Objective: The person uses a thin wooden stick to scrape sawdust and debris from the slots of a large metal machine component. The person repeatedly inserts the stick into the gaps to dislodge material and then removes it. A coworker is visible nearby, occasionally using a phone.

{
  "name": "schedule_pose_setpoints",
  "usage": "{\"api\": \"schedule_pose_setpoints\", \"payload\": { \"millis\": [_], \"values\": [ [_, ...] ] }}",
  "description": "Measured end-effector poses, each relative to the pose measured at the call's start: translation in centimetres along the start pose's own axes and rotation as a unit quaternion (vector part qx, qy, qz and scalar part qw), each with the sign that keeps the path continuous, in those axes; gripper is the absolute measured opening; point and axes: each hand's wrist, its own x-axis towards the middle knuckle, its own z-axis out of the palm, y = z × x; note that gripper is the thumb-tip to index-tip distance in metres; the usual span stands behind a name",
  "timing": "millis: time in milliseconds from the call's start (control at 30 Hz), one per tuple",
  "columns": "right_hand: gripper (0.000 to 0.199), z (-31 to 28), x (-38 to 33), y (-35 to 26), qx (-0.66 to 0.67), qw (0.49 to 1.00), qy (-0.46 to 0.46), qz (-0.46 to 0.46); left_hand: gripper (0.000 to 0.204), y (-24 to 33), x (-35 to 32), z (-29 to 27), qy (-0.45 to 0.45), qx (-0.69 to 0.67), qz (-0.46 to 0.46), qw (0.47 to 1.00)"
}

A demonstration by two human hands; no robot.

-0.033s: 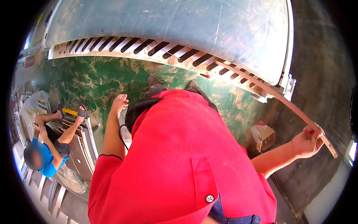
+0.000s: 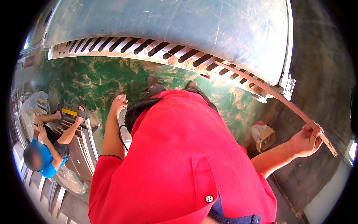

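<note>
Strip point(image 2: 276, 94) | pinched between right fingers point(image 2: 307, 129) near one end | left fingers point(image 2: 119, 100) released, loosely curled

right arm point(image 2: 274, 159) out wide, right grip point(image 2: 308, 140) in a pinch; left grip point(image 2: 118, 105) loosely curled

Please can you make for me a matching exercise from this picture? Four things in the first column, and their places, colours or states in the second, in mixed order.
Things:
1. long brown strip
2. left hand
3. cardboard box
4. co-worker's shirt

Descriptions:
A. bright blue
B. on the floor, to the right of the person's body
C. fingers loosely curled, no strip in it
D. gripped by the right hand

Pairs: 1-D, 2-C, 3-B, 4-A
</note>
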Motion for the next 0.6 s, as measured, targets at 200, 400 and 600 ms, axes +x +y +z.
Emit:
{"api": "schedule_pose_setpoints", "payload": {
  "millis": [200,400,600],
  "values": [
    [0.022,4.3,-2.9,-2.8,-0.044,0.998,0.006,-0.037,0.042,-3.2,1.8,-3.1,-0.001,-0.012,-0.026,1.0],
    [0.021,9.9,-7.5,-5.6,-0.094,0.991,-0.057,-0.082,0.039,-5.4,4.4,-7.4,-0.015,0.007,-0.035,0.999],
    [0.02,12.4,-9.6,-8.1,-0.124,0.985,-0.082,-0.091,0.04,-4.2,5.6,-11.0,-0.03,0.024,-0.026,0.999]
  ]
}}
